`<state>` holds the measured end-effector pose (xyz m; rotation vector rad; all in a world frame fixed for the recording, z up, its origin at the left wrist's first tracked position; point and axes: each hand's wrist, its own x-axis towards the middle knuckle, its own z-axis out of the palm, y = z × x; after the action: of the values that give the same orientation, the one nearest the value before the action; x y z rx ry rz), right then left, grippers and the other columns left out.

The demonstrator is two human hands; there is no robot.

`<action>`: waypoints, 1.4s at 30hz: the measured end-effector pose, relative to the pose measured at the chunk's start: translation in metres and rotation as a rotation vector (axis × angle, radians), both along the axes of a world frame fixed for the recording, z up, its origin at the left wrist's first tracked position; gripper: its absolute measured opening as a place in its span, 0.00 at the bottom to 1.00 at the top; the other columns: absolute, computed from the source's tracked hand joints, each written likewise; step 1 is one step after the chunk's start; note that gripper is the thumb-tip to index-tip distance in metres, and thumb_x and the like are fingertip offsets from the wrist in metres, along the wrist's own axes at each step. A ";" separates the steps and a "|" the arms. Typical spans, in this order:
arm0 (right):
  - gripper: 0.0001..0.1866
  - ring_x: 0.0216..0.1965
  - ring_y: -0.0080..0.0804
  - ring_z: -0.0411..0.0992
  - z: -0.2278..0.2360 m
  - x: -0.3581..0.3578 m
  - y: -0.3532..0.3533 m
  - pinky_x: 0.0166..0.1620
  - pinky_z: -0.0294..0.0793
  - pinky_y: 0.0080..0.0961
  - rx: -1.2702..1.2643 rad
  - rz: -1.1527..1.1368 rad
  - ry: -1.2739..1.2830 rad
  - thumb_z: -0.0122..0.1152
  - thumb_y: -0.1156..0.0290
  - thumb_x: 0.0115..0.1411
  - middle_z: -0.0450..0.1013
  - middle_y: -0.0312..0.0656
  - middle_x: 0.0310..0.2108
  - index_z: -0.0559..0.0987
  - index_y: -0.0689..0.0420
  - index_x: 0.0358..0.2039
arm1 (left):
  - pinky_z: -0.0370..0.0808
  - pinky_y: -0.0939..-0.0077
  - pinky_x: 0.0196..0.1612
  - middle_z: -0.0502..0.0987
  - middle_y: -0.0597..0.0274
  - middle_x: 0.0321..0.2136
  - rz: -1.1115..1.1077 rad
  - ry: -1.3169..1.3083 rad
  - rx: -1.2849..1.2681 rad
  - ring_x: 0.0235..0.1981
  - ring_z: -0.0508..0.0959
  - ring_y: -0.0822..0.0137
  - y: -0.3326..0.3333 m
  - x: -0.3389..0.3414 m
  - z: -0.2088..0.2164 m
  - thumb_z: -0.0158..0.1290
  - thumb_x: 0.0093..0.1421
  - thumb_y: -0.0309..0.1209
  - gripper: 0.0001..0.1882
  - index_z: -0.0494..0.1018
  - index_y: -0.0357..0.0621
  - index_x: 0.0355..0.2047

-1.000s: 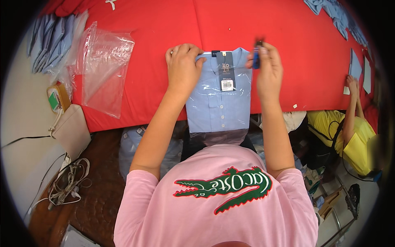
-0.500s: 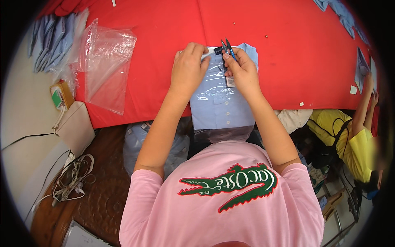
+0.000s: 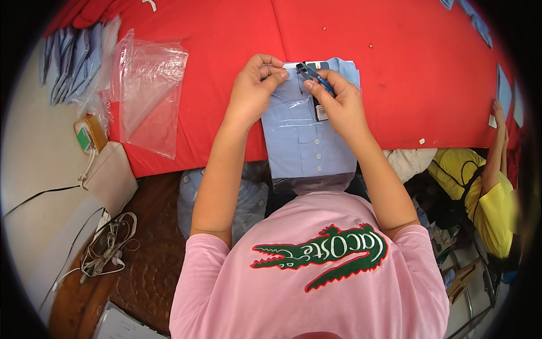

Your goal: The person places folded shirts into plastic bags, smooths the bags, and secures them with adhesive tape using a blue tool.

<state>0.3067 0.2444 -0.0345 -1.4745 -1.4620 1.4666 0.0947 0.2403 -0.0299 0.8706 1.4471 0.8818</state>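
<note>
Blue cloths (image 3: 70,62) sit at far left, beside a clear bag (image 3: 152,96) on the red desk (image 3: 220,101). The left hand (image 3: 253,93) is half curled at the shirt's far left corner; whether it pinches anything, I cannot tell. The folded shirt (image 3: 302,147), in plastic, overhangs the near edge. The right hand (image 3: 343,107) grips blue snips (image 3: 325,83) above its collar.
</note>
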 end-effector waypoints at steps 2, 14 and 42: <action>0.16 0.26 0.20 0.71 0.006 0.002 0.000 0.30 0.70 0.25 0.026 0.068 -0.077 0.74 0.58 0.67 0.78 0.36 0.26 0.86 0.59 0.43 | 0.75 0.81 0.52 0.85 0.64 0.39 0.018 -0.052 0.004 0.45 0.81 0.76 0.000 -0.001 0.002 0.60 0.71 0.24 0.11 0.75 0.40 0.52; 0.20 0.30 0.38 0.82 0.013 -0.002 0.005 0.35 0.79 0.34 0.204 0.169 -0.284 0.75 0.54 0.64 0.84 0.45 0.33 0.88 0.56 0.47 | 0.76 0.81 0.53 0.86 0.60 0.40 0.009 -0.067 0.022 0.45 0.82 0.75 -0.001 -0.004 0.015 0.58 0.71 0.21 0.12 0.74 0.37 0.54; 0.18 0.27 0.31 0.77 0.002 -0.001 -0.002 0.32 0.75 0.29 0.148 0.135 -0.194 0.76 0.56 0.64 0.83 0.43 0.31 0.89 0.57 0.45 | 0.76 0.79 0.49 0.87 0.58 0.39 -0.017 -0.039 0.047 0.43 0.83 0.73 -0.004 -0.008 0.004 0.61 0.69 0.25 0.16 0.74 0.35 0.55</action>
<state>0.3052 0.2422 -0.0328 -1.4849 -1.7781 1.2880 0.0864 0.2364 -0.0262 0.8948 1.3883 0.9179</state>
